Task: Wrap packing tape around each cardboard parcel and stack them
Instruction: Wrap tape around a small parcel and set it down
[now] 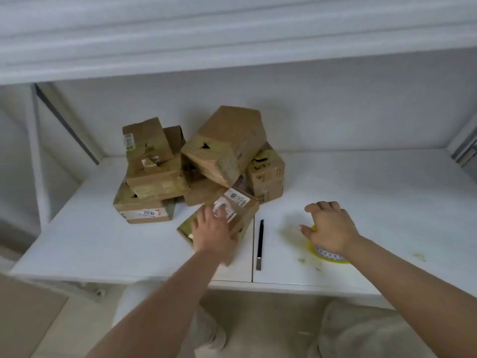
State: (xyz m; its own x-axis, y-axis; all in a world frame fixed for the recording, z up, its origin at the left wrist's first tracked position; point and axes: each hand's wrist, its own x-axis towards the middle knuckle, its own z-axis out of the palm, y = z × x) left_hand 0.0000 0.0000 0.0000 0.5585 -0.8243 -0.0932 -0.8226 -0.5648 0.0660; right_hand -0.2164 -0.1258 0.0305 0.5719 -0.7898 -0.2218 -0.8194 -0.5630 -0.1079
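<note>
Several brown cardboard parcels lie heaped on the white table. The nearest parcel, with white labels on top, sits at the front of the heap. My left hand lies on it, fingers spread over its top and near edge. My right hand hovers over a roll of packing tape with a yellow core, fingers loosely bent above it. Most of the roll is hidden under the hand. A large parcel leans tilted on top of the heap.
A black cutter knife lies on the table between my hands, pointing away from me. A parcel marked 2010 sits at the heap's left. A shelf runs overhead. The table's front edge is close to my knees.
</note>
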